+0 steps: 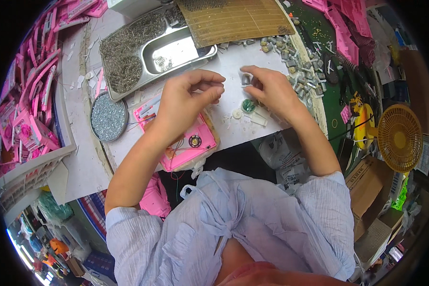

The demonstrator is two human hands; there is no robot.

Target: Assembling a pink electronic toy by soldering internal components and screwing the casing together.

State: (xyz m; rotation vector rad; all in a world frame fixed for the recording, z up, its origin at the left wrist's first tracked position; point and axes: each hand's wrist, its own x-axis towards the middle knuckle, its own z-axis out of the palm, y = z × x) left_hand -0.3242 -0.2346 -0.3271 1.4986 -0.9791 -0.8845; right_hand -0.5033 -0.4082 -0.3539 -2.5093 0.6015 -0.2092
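My left hand (186, 97) is above a pink plastic housing (206, 135), its fingers curled and thumb close to the fingertips. Whatever may be between them is too small to make out. To its right, my right hand (273, 90) has thumb and index finger around a small silver motor (246, 79) over the white tabletop. Thin wires and a round black part (195, 141) show inside the housing, which my left wrist partly covers. A green spool-like round piece (248, 106) and a white plastic block (259, 118) lie below my right hand.
A metal tray (172, 66) holds many small springs or screws. Left of the housing stands a round dish (108, 117) of small silver screws. Several small motors (302, 71) lie at right, beside a brown board (238, 19). Pink housings (33, 124) fill the far left; a yellow fan (399, 138) stands right.
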